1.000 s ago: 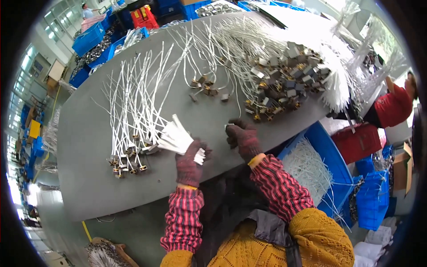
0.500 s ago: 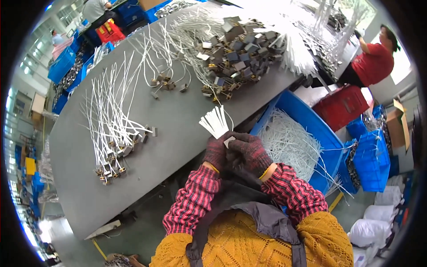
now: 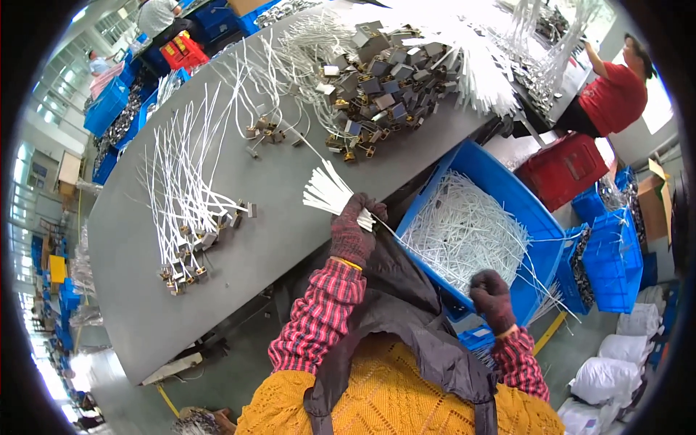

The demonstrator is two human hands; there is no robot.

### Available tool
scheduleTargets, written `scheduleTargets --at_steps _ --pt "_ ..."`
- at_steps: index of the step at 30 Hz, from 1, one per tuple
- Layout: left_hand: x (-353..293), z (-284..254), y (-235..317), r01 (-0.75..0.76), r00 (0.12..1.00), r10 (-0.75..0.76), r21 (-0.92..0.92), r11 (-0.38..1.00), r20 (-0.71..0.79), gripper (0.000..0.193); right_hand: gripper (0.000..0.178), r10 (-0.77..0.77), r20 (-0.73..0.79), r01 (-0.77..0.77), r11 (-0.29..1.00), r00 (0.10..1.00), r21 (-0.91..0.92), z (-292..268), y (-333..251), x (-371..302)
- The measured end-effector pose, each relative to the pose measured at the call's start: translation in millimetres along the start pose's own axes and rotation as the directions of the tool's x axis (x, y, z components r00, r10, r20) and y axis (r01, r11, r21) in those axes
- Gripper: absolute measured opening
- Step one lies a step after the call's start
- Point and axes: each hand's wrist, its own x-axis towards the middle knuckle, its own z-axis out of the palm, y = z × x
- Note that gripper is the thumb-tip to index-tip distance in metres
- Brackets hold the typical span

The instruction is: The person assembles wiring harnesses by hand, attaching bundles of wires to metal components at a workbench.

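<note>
Left hand (image 3: 353,232) grips white strips (image 3: 326,191), their middles hidden; at four o'clock from it, right hand (image 3: 493,299) curls before the blue bin (image 3: 475,158), contents, if any, I can't tell

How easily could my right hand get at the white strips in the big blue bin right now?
Yes, it seems: the right hand appears at the near edge of the blue bin, with no lid or object visibly blocking the white strips.
</note>
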Motion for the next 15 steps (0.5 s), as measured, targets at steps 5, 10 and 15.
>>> scheduleTargets --at_steps 5,10,15 --pt "12.3 7.0 9.4 -0.119 0.979 0.122 -0.028 0.993 0.166 0.022 0.028 -0.147 -0.226 0.021 0.877 0.963 -0.481 -195.2 203.0 -0.5" --pt "14.9 -4.6 86.1 -0.309 0.942 0.319 -0.102 0.945 0.100 0.023 0.033 0.117 -0.351 -0.214 0.944 0.929 -0.252 -208.3 191.3 -10.4" --pt "20.3 -19.2 124.4 -0.412 0.909 0.414 -0.056 0.910 0.048 0.021 0.033 0.160 -0.274 -0.209 0.965 0.948 -0.157 -198.0 171.6 1.1"
